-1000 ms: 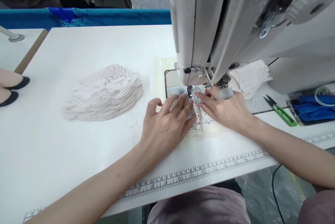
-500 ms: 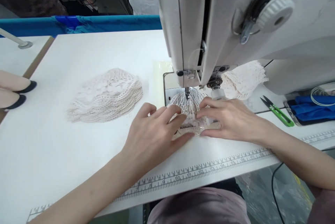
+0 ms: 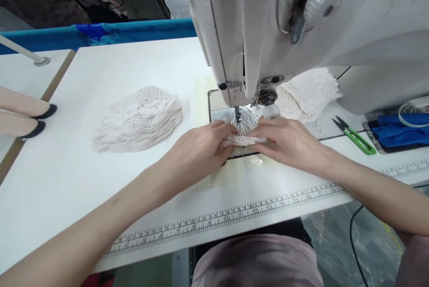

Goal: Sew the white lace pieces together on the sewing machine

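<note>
A small white lace piece [image 3: 246,127] lies under the needle of a white sewing machine [image 3: 268,23]. My left hand [image 3: 197,150] grips the piece's left edge with its fingers curled over it. On the right edge, my right hand [image 3: 290,141] pinches the same piece. The two hands meet just in front of the presser foot [image 3: 237,116], and they hide the near part of the lace.
A stack of lace pieces [image 3: 140,119] lies on the white table [image 3: 83,179] to the left. More lace [image 3: 308,92] sits behind the machine. Green thread snips [image 3: 355,136] and blue cloth [image 3: 400,128] are at right. A printed ruler [image 3: 234,220] runs along the front edge.
Both hands went from lying flat on the lace to gripping its edges, and the lace is bunched up nearer the needle. The view shifted a little to the right.
</note>
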Available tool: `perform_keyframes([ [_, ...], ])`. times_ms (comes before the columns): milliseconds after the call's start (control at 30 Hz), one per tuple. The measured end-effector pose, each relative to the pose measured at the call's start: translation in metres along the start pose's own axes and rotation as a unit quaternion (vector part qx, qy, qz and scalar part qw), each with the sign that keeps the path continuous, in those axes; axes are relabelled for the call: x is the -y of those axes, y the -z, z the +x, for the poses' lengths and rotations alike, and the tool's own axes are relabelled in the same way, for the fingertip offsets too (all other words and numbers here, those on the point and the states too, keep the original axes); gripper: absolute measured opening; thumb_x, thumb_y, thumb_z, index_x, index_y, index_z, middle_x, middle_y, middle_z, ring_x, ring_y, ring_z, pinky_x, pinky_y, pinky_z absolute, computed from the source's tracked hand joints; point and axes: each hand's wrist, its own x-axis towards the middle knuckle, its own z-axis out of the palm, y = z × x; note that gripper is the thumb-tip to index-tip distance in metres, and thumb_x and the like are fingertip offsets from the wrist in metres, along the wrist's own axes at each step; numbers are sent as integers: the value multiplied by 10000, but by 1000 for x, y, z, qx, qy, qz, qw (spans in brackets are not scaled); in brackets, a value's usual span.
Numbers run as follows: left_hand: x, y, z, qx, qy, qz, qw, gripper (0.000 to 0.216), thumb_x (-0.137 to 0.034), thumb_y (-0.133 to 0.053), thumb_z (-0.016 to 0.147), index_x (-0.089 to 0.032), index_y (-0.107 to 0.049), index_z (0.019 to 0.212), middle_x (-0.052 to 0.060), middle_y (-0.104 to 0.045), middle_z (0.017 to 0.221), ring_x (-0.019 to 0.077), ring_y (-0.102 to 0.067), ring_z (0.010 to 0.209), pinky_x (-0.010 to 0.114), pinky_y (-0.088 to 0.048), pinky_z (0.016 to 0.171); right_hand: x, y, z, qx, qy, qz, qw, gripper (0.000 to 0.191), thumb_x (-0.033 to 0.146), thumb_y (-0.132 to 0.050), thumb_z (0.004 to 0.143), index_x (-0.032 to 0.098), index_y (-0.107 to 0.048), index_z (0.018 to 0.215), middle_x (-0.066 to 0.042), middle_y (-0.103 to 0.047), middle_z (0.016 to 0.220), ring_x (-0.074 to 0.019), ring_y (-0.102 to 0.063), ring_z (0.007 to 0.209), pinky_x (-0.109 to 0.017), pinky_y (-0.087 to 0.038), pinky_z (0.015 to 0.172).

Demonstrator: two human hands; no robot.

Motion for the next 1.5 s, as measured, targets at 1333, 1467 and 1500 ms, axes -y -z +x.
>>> perform_keyframes([
  [1333,17,-39,-21,-187,-251,245,918,325,-161,-523,934,-145,-583,1254,121,-653,1232,255,-619,1153,511,-418,1065,0,-9,0,-89,169,-179,965,240,101,-532,904,169,-686,734,9,-757,872,-153,-649,900,-323,-385,754],
  [1467,21,-35,-15,-183,-252,239,920,320,-161,-502,936,-163,-593,1242,121,-655,1226,260,-630,1135,540,-430,1048,-4,-13,3,-100,169,-181,964,251,90,-500,916,163,-698,781,-14,-753,850,-159,-652,874,-323,-400,762],
  [1500,22,-34,-14,-183,-251,236,921,318,-161,-499,934,-171,-595,1238,117,-656,1224,260,-633,1132,550,-430,1046,-5,-14,3,-103,167,-182,963,254,87,-493,917,164,-700,792,-15,-753,846,-161,-652,865,-323,-407,767],
])
